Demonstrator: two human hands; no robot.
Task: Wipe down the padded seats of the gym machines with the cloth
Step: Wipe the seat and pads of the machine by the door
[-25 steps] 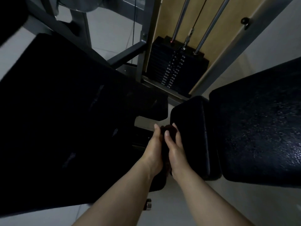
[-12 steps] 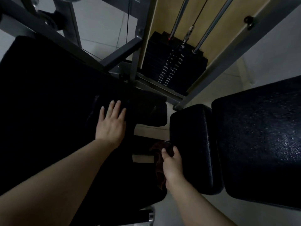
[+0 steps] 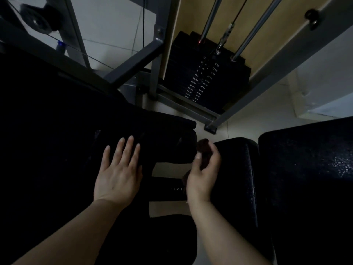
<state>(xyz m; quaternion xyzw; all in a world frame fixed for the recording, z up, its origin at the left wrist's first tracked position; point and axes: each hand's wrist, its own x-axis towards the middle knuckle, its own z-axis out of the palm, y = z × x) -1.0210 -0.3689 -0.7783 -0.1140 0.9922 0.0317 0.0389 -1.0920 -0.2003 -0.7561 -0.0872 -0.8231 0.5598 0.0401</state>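
My left hand (image 3: pixel 119 173) lies flat, fingers spread, on the large black padded seat (image 3: pixel 47 140) at the left. My right hand (image 3: pixel 203 174) grips a small dark brown cloth (image 3: pixel 204 148) bunched between thumb and fingers. It hovers at the left edge of a narrow black pad (image 3: pixel 236 169), over the gap between the pads. A wider black padded bench (image 3: pixel 309 178) lies to the right of that pad. The room is dim.
A black weight stack (image 3: pixel 206 77) with two chrome guide rods (image 3: pixel 254 33) and a cable stands ahead inside a grey steel frame (image 3: pixel 133 64). A pulley wheel (image 3: pixel 38 20) sits at the top left. Pale tiled floor (image 3: pixel 114 25) shows between the machine parts.
My left hand left my right hand and came to rest flat on the left seat. My right hand kept the cloth and lifted it a little toward the narrow pad.
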